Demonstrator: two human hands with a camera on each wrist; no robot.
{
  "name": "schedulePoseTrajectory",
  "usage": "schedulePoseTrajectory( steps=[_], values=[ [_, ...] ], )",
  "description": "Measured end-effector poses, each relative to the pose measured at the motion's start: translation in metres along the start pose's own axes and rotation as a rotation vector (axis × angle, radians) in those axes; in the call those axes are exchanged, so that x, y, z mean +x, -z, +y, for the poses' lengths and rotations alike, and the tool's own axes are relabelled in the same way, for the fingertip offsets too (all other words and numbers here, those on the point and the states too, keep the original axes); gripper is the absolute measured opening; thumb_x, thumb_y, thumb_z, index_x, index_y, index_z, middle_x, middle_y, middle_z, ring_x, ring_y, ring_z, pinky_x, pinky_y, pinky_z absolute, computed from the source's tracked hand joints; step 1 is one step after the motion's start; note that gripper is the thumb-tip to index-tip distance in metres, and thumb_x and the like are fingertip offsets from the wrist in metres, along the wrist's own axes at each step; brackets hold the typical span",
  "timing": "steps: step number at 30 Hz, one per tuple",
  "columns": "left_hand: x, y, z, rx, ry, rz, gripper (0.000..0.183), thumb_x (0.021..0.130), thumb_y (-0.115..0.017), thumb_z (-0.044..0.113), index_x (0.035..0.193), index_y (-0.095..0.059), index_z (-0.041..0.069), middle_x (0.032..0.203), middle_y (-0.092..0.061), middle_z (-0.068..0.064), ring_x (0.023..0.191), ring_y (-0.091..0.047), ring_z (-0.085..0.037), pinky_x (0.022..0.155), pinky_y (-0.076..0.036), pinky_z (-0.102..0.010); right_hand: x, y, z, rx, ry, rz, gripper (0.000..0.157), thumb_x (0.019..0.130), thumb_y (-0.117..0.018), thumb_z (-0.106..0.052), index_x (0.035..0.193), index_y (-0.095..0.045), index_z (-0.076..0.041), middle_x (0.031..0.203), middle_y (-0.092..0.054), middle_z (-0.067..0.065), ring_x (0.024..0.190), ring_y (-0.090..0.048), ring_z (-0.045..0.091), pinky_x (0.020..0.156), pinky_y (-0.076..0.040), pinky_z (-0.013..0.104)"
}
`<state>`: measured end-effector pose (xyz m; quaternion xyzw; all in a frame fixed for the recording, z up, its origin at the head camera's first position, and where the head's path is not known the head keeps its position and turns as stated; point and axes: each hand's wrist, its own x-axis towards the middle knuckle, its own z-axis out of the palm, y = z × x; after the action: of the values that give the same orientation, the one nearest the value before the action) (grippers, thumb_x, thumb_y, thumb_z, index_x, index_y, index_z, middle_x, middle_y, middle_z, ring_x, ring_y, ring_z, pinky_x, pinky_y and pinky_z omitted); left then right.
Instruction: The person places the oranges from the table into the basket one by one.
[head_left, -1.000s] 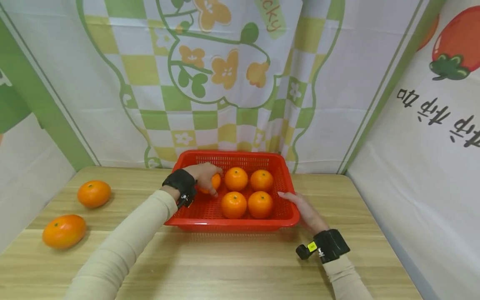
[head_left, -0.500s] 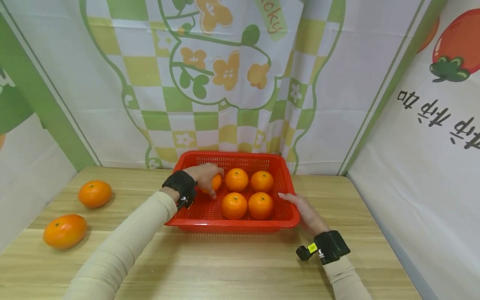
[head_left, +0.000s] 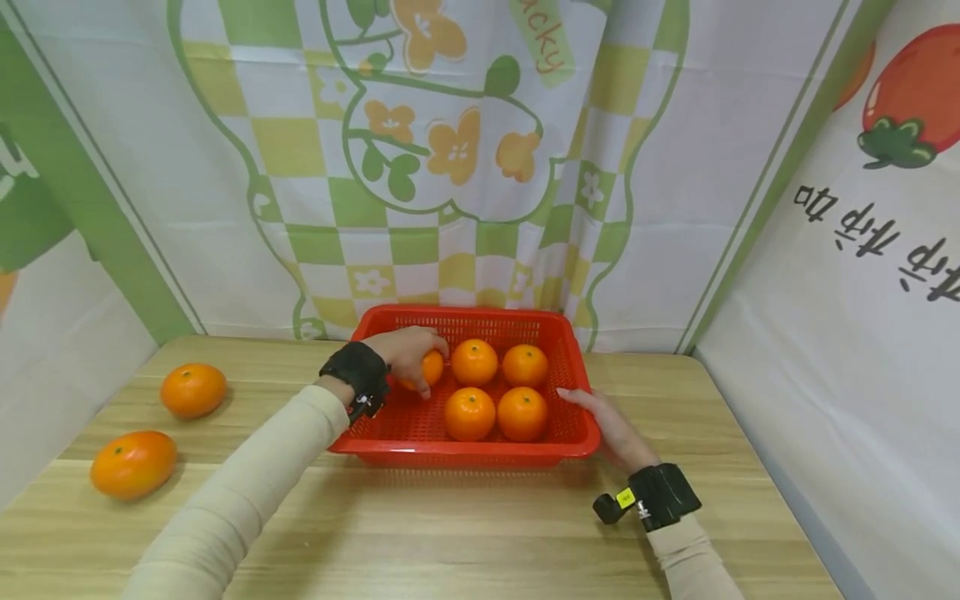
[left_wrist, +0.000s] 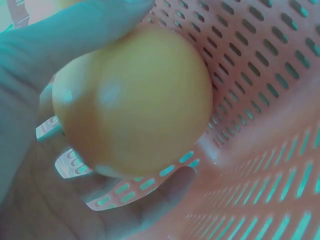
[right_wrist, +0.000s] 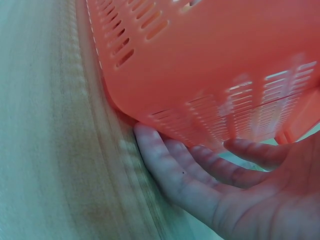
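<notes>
My left hand [head_left: 411,354] reaches into the red plastic basket [head_left: 465,448] and grips an orange [left_wrist: 135,100] at its back left. In the left wrist view, the thumb lies across the top of this fruit and the fingers curl beneath it, near the slotted wall. On the basket's right side is my right hand [head_left: 611,425], its thumb over the rim. Its fingers [right_wrist: 170,165] touch the outer wall low down, close to the tabletop. Beside the held orange sit several more oranges, among them a front one [head_left: 470,413] and a back right one [head_left: 525,366].
Two loose oranges lie on the wooden table [head_left: 420,533] at the left, one farther back [head_left: 193,390] and one nearer [head_left: 133,464]. A patterned curtain [head_left: 442,250] hangs right behind the basket. White printed panels [head_left: 862,333] close off the sides.
Both hands keep their places, the left on the orange and the right at the basket's rim. Only the head view has shifted slightly.
</notes>
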<state>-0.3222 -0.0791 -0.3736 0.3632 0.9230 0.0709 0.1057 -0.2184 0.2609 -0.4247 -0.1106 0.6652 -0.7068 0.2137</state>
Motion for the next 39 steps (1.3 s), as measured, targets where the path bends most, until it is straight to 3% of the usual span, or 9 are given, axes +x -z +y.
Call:
schedulePoseTrajectory(
  steps=[8, 14, 22, 27, 34, 39],
  values=[
    [-0.009, 0.009, 0.002, -0.048, -0.003, 0.024, 0.070, 0.061, -0.088, 0.026, 0.120, -0.057, 0.005, 0.122, -0.056, -0.014, 0.112, -0.045, -0.031, 0.098, -0.037, -0.048, -0.001, 0.000, 0.000, -0.001, -0.007, 0.016, 0.064, 0.096, -0.050, -0.041, 0.145, -0.026, -0.007, 0.133, -0.048, 0.021, 0.108, -0.053, 0.041, 0.087, -0.049, 0.047],
    [-0.011, 0.013, 0.000, -0.044, 0.033, 0.019, 0.076, 0.063, -0.087, 0.027, 0.127, -0.052, 0.005, 0.130, -0.051, -0.017, 0.121, -0.040, -0.034, 0.101, -0.034, -0.050, 0.000, 0.001, 0.002, -0.010, 0.005, 0.008, 0.063, 0.097, -0.048, -0.040, 0.145, -0.026, -0.006, 0.132, -0.049, 0.022, 0.107, -0.054, 0.041, 0.086, -0.050, 0.046],
    [-0.014, 0.018, -0.002, -0.042, 0.049, 0.031, 0.083, 0.065, -0.086, 0.032, 0.132, -0.047, 0.004, 0.133, -0.049, -0.016, 0.121, -0.039, -0.033, 0.100, -0.035, -0.049, 0.001, 0.001, 0.002, -0.003, -0.005, 0.011, 0.065, 0.095, -0.050, -0.042, 0.145, -0.026, -0.008, 0.131, -0.050, 0.020, 0.106, -0.055, 0.039, 0.085, -0.050, 0.045],
    [-0.024, 0.023, -0.004, -0.039, 0.062, 0.049, 0.085, 0.066, -0.084, 0.037, 0.133, -0.046, 0.003, 0.131, -0.050, -0.017, 0.120, -0.039, -0.034, 0.099, -0.036, -0.051, 0.002, -0.001, 0.001, 0.007, -0.001, 0.017, 0.063, 0.097, -0.049, -0.039, 0.143, -0.028, -0.002, 0.127, -0.053, 0.021, 0.106, -0.054, 0.042, 0.083, -0.052, 0.043],
    [-0.032, 0.032, -0.003, -0.034, 0.043, 0.082, 0.076, 0.070, -0.082, 0.038, 0.130, -0.049, 0.006, 0.128, -0.051, -0.018, 0.114, -0.045, -0.033, 0.094, -0.040, -0.050, 0.002, -0.001, -0.001, 0.010, -0.005, 0.028, 0.062, 0.096, -0.050, -0.038, 0.142, -0.029, -0.001, 0.127, -0.053, 0.022, 0.106, -0.053, 0.044, 0.082, -0.052, 0.044],
    [-0.038, 0.039, 0.003, -0.015, 0.051, 0.097, 0.070, 0.075, -0.077, 0.037, 0.131, -0.049, 0.006, 0.134, -0.048, -0.019, 0.126, -0.034, -0.037, 0.101, -0.034, -0.052, 0.001, -0.001, 0.001, 0.017, 0.000, 0.025, 0.062, 0.096, -0.050, -0.038, 0.144, -0.028, -0.004, 0.129, -0.051, 0.022, 0.107, -0.052, 0.045, 0.083, -0.052, 0.044]
  ],
)
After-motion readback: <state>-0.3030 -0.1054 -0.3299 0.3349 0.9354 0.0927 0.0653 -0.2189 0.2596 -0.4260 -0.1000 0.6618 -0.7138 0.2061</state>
